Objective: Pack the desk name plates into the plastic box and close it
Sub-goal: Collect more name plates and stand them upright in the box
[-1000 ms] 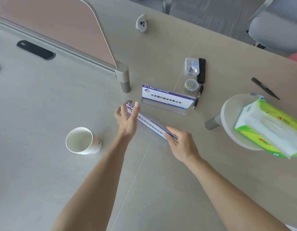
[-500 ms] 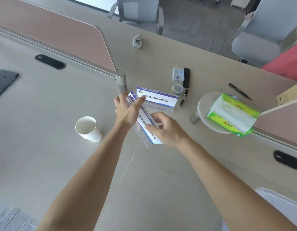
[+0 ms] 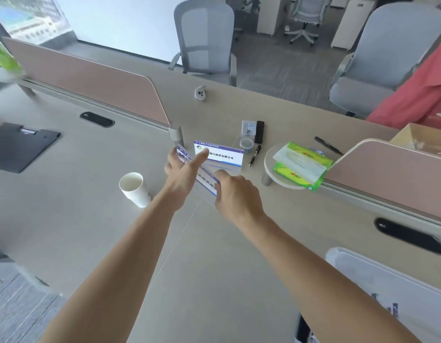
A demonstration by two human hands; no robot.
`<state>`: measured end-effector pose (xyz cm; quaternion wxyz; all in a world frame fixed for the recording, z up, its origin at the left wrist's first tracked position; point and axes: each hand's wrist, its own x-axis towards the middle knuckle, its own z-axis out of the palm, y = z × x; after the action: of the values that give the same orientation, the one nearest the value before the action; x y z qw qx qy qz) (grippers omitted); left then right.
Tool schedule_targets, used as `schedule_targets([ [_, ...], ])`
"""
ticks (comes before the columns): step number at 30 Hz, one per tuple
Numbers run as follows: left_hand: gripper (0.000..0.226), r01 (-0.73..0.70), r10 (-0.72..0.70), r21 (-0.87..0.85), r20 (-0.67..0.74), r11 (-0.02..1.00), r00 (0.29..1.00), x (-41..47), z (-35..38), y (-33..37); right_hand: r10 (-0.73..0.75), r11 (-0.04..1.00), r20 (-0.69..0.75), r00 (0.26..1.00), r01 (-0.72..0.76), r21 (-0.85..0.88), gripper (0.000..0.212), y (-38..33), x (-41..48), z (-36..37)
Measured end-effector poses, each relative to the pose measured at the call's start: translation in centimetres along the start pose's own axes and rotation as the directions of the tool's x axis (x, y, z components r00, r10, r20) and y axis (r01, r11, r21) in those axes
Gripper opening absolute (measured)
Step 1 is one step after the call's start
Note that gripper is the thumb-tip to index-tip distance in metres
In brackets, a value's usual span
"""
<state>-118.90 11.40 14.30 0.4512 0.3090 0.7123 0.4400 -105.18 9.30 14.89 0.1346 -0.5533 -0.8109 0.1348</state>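
Observation:
A clear acrylic name plate (image 3: 206, 179) with a white and purple card is held between both hands above the desk. My left hand (image 3: 186, 173) grips its far end, with the index finger stretched toward a second name plate (image 3: 223, 156) that stands upright on the desk just behind. My right hand (image 3: 235, 194) grips the near end. The translucent plastic box (image 3: 377, 288) shows at the lower right corner, partly cut off by the frame edge.
A white paper cup (image 3: 134, 189) stands left of my hands. A green tissue pack (image 3: 302, 165) lies on a round stand at the right. Behind the plates lie a pen, a black device and small clear containers (image 3: 247, 127). A black clipboard (image 3: 19, 144) lies far left. Pink dividers cross the desk.
The view has tilted up and widened. My right hand slid along the held plate toward my left hand. My left index finger now points at the standing plate.

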Motion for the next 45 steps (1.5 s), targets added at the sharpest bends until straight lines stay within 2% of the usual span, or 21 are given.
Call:
schedule_targets([
  [2, 0.073, 0.013, -0.014, -0.038, -0.014, 0.999, 1.0, -1.2, 0.6, 0.8, -0.019, 0.996, -0.022, 1.0, 0.017, -0.084, 0.019, -0.4, -1.0, -0.9],
  [5, 0.048, 0.007, -0.007, -0.009, -0.024, 1.0, 1.0, -2.7, 1.3, 2.0, 0.007, 0.993, -0.023, 1.0, -0.01, -0.12, 0.017, -1.2, -3.0, -2.0],
  [7, 0.038, -0.018, 0.016, 0.05, 0.044, 0.999, 0.999, -3.5, 1.7, 2.3, 0.078, 0.995, -0.012, 0.997, -0.078, -0.057, 0.012, -1.5, -4.4, -2.5],
  [10, 0.031, -0.097, 0.072, 0.128, 0.187, 0.987, 0.98, -5.1, 2.1, 2.7, 0.238, 0.965, 0.017, 0.971, -0.238, 0.107, 0.024, -1.8, -7.0, -3.3],
  [13, 0.036, -0.166, 0.091, 0.18, 0.363, 0.97, 0.927, -7.3, 2.5, 3.3, 0.365, 0.92, 0.03, 0.93, -0.366, 0.142, 0.032, -2.1, -9.5, -4.6],
  [15, 0.047, -0.201, 0.072, 0.221, 0.483, 0.954, 0.873, -8.8, 3.2, 3.6, 0.444, 0.88, 0.042, 0.895, -0.444, 0.168, 0.03, -2.4, -10.9, -5.8],
  [17, 0.05, -0.24, 0.058, 0.245, 0.576, 0.939, 0.816, -10.4, 4.4, 3.8, 0.493, 0.858, 0.043, 0.869, -0.494, 0.139, 0.015, -2.5, -12.4, -6.8],
  [19, 0.052, -0.276, 0.062, 0.235, 0.646, 0.932, 0.76, -12.2, 5.7, 3.6, 0.545, 0.835, 0.033, 0.838, -0.546, 0.075, 0.022, -2.5, -14.0, -7.4],
  [21, 0.064, -0.293, 0.066, 0.207, 0.703, 0.934, 0.708, -13.6, 6.9, 3.1, 0.599, 0.799, 0.0, 0.801, -0.598, 0.055, 0.022, -1.8, -15.7, -8.0],
  [22, 0.068, -0.289, 0.07, 0.181, 0.726, 0.94, 0.684, -14.6, 7.3, 2.9, 0.626, 0.778, -0.02, 0.78, -0.623, 0.085, 0.021, -1.1, -16.5, -8.4],
  [24, 0.061, -0.321, 0.108, 0.136, 0.761, 0.937, 0.64, -16.2, 8.1, 2.6, 0.697, 0.709, -0.065, 0.714, -0.672, 0.215, 0.02, 0.4, -18.2, -9.4],
  [27, 0.05, -0.459, 0.194, 0.05, 0.862, 0.887, 0.468, -19.2, 8.5, 2.0, 0.777, 0.613, -0.136, 0.615, -0.689, 0.386, 0.018, 3.0, -20.2, -11.3],
  [30, 0.054, -0.517, 0.127, 0.03, 0.955, 0.855, 0.267, -22.7, 8.5, 0.9, 0.844, 0.506, -0.167, 0.51, -0.651, 0.567, 0.015, 5.6, -21.9, -13.1],
  [31, 0.059, -0.568, 0.118, 0.025, 0.97, 0.823, 0.213, -24.1, 8.9, 0.3, 0.857, 0.466, -0.144, 0.494, -0.627, 0.624, 0.017, 6.4, -22.5, -13.6],
  [32, 0.063, -0.643, 0.142, 0.019, 0.97, 0.766, 0.197, -25.5, 9.6, -0.3, 0.868, 0.425, -0.112, 0.484, -0.605, 0.673, 0.018, 7.2, -23.1, -14.0],
  [33, 0.066, -0.715, 0.195, 0.007, 0.96, 0.699, 0.2, -26.8, 10.8, -1.2, 0.875, 0.391, -0.085, 0.476, -0.592, 0.705, 0.019, 7.8, -23.8, -14.4],
  [35, 0.068, -0.789, 0.274, 0.056, 0.92, 0.612, 0.279, -29.8, 13.3, -3.1, 0.877, 0.368, -0.062, 0.476, -0.583, 0.724, 0.02, 9.0, -25.2, -14.9],
  [37, 0.06, -0.824, 0.341, 0.188, 0.844, 0.534, 0.413, -33.1, 15.5, -4.5, 0.867, 0.411, -0.094, 0.49, -0.595, 0.69, 0.015, 9.9, -26.8, -15.6],
  [39, 0.055, -0.851, 0.42, 0.307, 0.766, 0.427, 0.487, -35.6, 17.3, -5.6, 0.837, 0.469, -0.113, 0.535, -0.597, 0.651, 0.012, 11.0, -28.4, -16.0],
  [42, 0.05, -0.856, 0.512, 0.315, 0.697, 0.409, 0.501, -37.2, 18.6, -6.5, 0.794, 0.5, -0.082, 0.602, -0.572, 0.65, 0.023, 12.4, -30.0, -16.6],
  [45, 0.051, -0.838, 0.546, 0.311, 0.648, 0.448, 0.532, -38.6, 19.7, -7.0, 0.793, 0.48, -0.031, 0.608, -0.592, 0.647, 0.04, 15.2, -30.6, -18.4],
])
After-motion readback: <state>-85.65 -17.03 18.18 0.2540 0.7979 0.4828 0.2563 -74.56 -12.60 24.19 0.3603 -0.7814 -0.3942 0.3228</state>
